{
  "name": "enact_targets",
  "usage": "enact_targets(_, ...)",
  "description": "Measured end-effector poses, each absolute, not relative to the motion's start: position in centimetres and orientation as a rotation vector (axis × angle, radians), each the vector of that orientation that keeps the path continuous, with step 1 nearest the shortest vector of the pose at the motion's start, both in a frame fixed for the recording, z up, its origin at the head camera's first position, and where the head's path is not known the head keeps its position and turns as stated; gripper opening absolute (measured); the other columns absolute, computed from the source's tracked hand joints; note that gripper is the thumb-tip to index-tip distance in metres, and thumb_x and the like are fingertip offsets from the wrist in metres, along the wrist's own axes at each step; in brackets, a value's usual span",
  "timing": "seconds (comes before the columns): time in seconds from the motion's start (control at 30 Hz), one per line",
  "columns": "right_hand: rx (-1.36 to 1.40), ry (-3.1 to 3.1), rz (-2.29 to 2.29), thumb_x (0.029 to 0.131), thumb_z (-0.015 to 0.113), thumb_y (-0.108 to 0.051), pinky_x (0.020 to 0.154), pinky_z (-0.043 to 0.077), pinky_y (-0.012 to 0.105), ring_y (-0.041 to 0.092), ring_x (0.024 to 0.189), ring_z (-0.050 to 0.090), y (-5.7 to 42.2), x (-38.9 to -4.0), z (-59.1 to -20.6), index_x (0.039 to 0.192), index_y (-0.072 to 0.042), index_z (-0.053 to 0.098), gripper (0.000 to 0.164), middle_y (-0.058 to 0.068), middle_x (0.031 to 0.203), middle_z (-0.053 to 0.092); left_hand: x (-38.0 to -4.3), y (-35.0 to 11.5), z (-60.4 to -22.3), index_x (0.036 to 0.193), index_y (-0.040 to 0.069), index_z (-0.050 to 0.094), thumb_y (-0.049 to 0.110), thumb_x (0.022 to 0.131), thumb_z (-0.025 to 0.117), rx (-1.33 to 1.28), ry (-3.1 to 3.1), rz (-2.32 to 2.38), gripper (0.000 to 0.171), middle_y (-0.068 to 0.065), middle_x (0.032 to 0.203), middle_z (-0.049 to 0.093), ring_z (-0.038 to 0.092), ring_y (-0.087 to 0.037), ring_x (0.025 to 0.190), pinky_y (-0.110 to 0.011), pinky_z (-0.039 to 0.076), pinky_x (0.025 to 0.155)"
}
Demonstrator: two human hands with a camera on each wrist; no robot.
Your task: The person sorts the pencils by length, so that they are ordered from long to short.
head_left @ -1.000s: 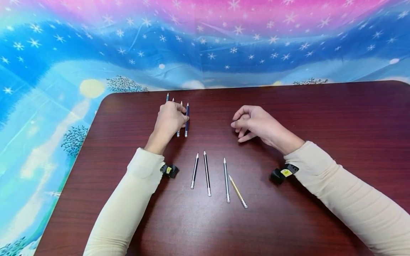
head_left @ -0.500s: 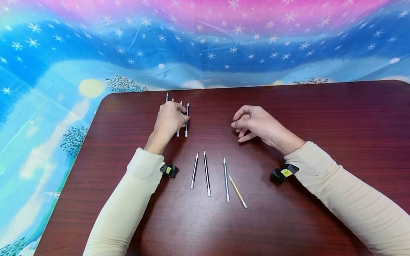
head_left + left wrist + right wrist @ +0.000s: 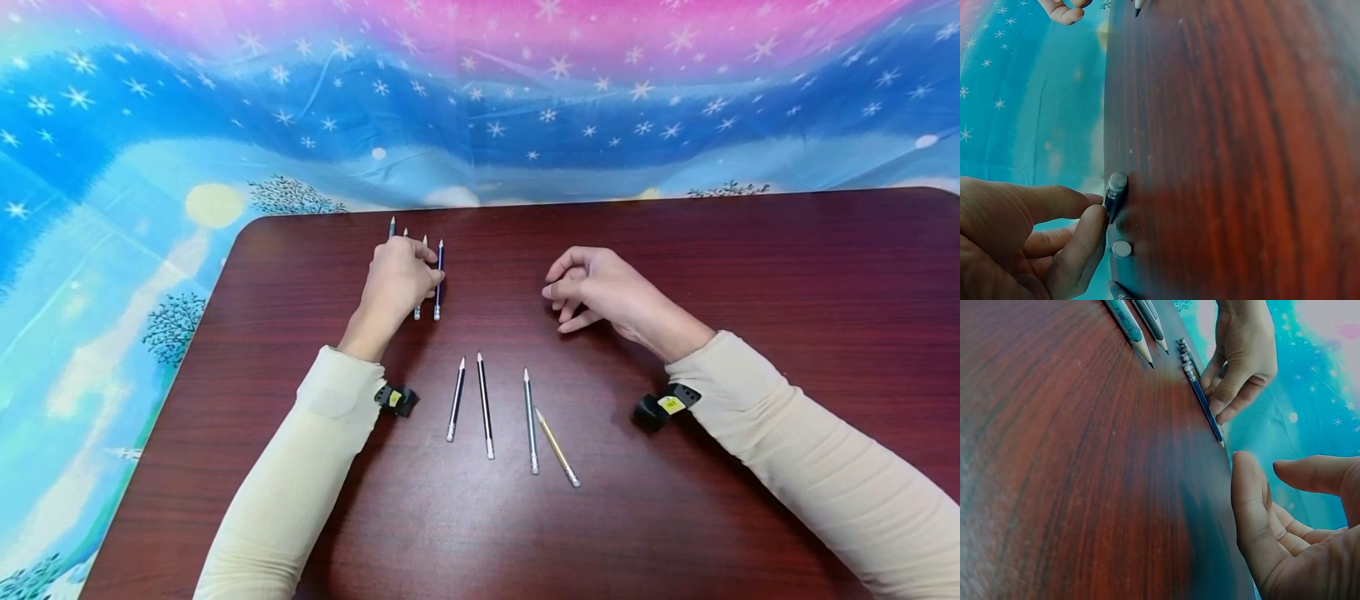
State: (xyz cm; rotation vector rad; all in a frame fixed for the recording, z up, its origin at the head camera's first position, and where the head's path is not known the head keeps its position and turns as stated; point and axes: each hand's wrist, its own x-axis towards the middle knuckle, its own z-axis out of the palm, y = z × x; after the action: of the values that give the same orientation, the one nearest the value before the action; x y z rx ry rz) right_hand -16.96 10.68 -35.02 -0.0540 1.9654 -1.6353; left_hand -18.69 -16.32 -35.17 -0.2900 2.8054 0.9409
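In the head view my left hand (image 3: 400, 271) reaches over a row of several pencils near the far left of the table. Its thumb and finger pinch a dark blue pencil (image 3: 439, 287), the rightmost of that row, which lies tip away from me. The hand partly covers the others, among them a pencil with a teal tip (image 3: 392, 225). In the left wrist view the fingertips meet at the side of the blue pencil (image 3: 1116, 187). My right hand (image 3: 592, 287) hovers over the table to the right, fingers loosely bent, holding nothing.
Nearer me lie two black pencils (image 3: 456, 400) (image 3: 485, 408), a grey-blue pencil (image 3: 530, 425) and a gold pencil (image 3: 557, 448) slanting beside it. They rest on a dark reddish wood table (image 3: 712, 517). A snowflake-patterned cloth (image 3: 480, 108) hangs behind the far edge.
The dark blue pencil under my left fingers has barely shifted. Both hands stay where they were, and the nearer pencils have not moved.
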Motion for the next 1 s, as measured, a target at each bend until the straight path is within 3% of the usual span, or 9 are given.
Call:
enact_targets(0.17, -0.053, 1.962, -1.634, 0.099, 0.063, -0.001, 0.065, 0.066, 0.038, 0.013, 0.057, 0.064, 10.7, -16.9, -35.0, 0.115, 0.004, 0.050, 0.021, 0.006, 0.074, 0.067, -18.4, -16.3, -34.9, 0.114, 0.008, 0.077, 0.017, 0.098, 0.074, -0.319, 2.796, 0.966, 0.018, -0.010, 0.103, 0.080, 0.078, -0.015, 0.075, -0.033, 0.059, 0.073)
enact_targets(0.43, -0.062, 1.968, -1.622, 0.099, 0.064, -0.002, 0.066, 0.066, 0.037, 0.014, 0.058, 0.064, 10.8, -16.6, -34.9, 0.115, 0.004, 0.050, 0.022, 0.006, 0.076, 0.068, -17.3, -16.0, -34.5, 0.118, 0.009, 0.075, 0.020, 0.099, 0.073, -0.285, 2.783, 1.026, 0.022, -0.008, 0.098, 0.079, 0.077, -0.015, 0.075, -0.026, 0.055, 0.060)
enact_targets(0.7, -0.071, 2.005, -1.587, 0.099, 0.065, -0.004, 0.066, 0.066, 0.037, 0.014, 0.059, 0.065, 10.9, -16.0, -34.8, 0.116, 0.004, 0.051, 0.023, 0.006, 0.076, 0.069, -15.4, -16.1, -34.2, 0.117, 0.009, 0.074, 0.019, 0.100, 0.071, -0.195, 2.719, 1.120, 0.019, -0.009, 0.090, 0.079, 0.077, -0.017, 0.073, -0.031, 0.058, 0.077)
enact_targets(1.0, -0.092, 2.019, -1.570, 0.099, 0.065, -0.002, 0.068, 0.066, 0.037, 0.015, 0.064, 0.068, 10.7, -14.6, -34.6, 0.117, 0.005, 0.051, 0.023, 0.007, 0.078, 0.070, -12.9, -16.5, -34.3, 0.109, 0.005, 0.075, 0.012, 0.099, 0.071, -0.154, 2.580, 1.321, 0.013, -0.015, 0.092, 0.079, 0.073, -0.010, 0.066, -0.033, 0.066, 0.070)
